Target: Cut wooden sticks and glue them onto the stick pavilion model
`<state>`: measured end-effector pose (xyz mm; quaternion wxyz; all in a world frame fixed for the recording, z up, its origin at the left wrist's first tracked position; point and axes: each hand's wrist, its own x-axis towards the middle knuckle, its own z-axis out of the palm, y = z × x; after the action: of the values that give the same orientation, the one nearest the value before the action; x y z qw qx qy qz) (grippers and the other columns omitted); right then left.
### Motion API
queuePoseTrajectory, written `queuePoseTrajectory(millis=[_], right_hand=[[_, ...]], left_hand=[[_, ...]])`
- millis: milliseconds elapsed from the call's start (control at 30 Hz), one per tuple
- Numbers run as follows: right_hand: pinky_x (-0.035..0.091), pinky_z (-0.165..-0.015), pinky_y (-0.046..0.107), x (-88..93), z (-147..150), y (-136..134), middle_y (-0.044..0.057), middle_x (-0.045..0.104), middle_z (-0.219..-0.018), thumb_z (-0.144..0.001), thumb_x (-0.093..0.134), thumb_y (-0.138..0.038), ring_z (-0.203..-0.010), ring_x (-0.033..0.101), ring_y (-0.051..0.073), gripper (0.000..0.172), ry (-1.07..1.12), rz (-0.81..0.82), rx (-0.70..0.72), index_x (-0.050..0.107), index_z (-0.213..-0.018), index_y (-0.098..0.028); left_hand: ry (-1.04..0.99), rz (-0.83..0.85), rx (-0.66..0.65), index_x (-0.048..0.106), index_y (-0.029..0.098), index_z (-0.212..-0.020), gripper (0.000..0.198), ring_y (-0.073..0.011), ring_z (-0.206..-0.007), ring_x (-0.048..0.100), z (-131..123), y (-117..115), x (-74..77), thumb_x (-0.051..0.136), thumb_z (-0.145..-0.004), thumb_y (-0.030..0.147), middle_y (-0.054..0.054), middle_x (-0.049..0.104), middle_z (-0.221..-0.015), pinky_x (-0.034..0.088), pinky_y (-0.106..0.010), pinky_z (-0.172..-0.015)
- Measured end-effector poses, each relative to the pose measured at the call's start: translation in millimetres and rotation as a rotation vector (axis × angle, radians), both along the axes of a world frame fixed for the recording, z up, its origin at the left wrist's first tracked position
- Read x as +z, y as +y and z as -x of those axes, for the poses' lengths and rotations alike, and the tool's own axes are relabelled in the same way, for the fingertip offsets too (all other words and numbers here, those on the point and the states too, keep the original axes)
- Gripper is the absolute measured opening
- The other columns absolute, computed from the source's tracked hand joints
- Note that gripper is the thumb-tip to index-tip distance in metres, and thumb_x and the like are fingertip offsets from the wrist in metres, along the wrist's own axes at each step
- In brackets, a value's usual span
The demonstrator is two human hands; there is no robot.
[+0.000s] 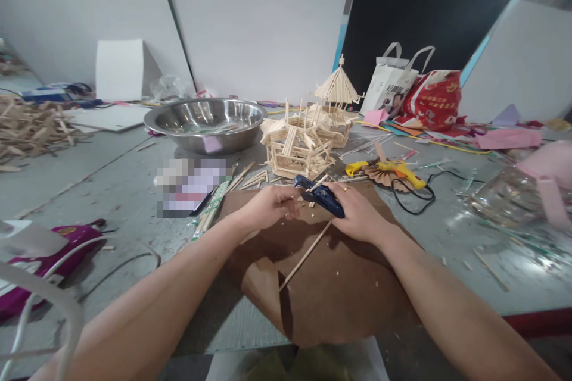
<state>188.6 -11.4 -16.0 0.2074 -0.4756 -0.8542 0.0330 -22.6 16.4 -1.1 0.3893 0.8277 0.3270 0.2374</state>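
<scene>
White boards behind — 1 black panel; grey table.

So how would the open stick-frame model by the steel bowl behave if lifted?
The stick-frame model is probably light, being thin sticks with open gaps. Likely fragile: stick ends jut out, so squeezing could snap joints.

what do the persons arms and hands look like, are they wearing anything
The left hand and right hand are ungloved. Both arms are uncovered right to the frame edge, with no sleeves in view. No watch, bracelet or strap shows at either wrist.
</scene>
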Motion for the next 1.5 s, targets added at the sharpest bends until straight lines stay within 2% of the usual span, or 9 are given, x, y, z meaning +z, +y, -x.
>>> queuePoseTrajectory(millis=[200,433,1000,1267,1500], right_hand=[[0.032,-0.083,0.035,1.2,-0.1,0.4,0.011,0.047,-0.106,-0.058,0.045,-0.016,-0.096,0.041,0.023,0.054,-0.019,-0.024,-0.029,0.037,-0.112,-0.013],[0.032,-0.083,0.036,0.6,-0.4,0.9,0.011,0.048,-0.106,-0.057,0.046,-0.017,-0.099,0.041,0.024,0.055,-0.048,-0.054,-0.011,0.038,-0.112,-0.013],[0.034,-0.080,0.034,2.0,0.5,-1.5,0.011,0.050,-0.105,-0.058,0.046,-0.017,-0.094,0.045,0.023,0.054,-0.032,0.004,-0.034,0.038,-0.111,-0.013],[0.036,-0.077,0.035,0.5,0.9,-1.3,0.011,0.049,-0.108,-0.058,0.046,-0.018,-0.097,0.046,0.024,0.055,-0.038,0.056,-0.078,0.037,-0.112,-0.015],[0.037,-0.078,0.036,-1.1,2.2,-2.8,0.009,0.051,-0.107,-0.059,0.045,-0.018,-0.096,0.048,0.025,0.053,-0.056,0.081,-0.130,0.038,-0.111,-0.016]], left_hand=[[0.012,0.000,-0.024,0.053,0.012,-0.065,0.019,-0.0064,-0.052,0.052,0.0,-2.0,3.0,0.043,-0.075,0.024,0.001,0.056,-0.059,0.042,-0.017,-0.051],[0.025,0.055,-0.007,0.054,0.012,-0.066,0.024,-0.0083,-0.052,0.052,0.4,0.3,-1.4,0.043,-0.075,0.031,-0.001,0.057,-0.060,0.043,-0.020,-0.053],[0.005,0.077,-0.042,0.053,0.012,-0.066,0.024,-0.0072,-0.051,0.050,0.7,-0.5,4.7,0.044,-0.074,0.032,0.001,0.054,-0.056,0.041,-0.019,-0.051],[-0.026,0.124,-0.054,0.054,0.012,-0.071,0.025,-0.0075,-0.051,0.050,2.5,0.6,3.2,0.045,-0.073,0.036,0.000,0.055,-0.057,0.042,-0.019,-0.052],[-0.024,0.095,-0.055,0.053,0.012,-0.067,0.024,-0.0079,-0.050,0.050,2.6,1.1,3.6,0.044,-0.074,0.034,0.001,0.054,-0.055,0.041,-0.019,-0.051]])
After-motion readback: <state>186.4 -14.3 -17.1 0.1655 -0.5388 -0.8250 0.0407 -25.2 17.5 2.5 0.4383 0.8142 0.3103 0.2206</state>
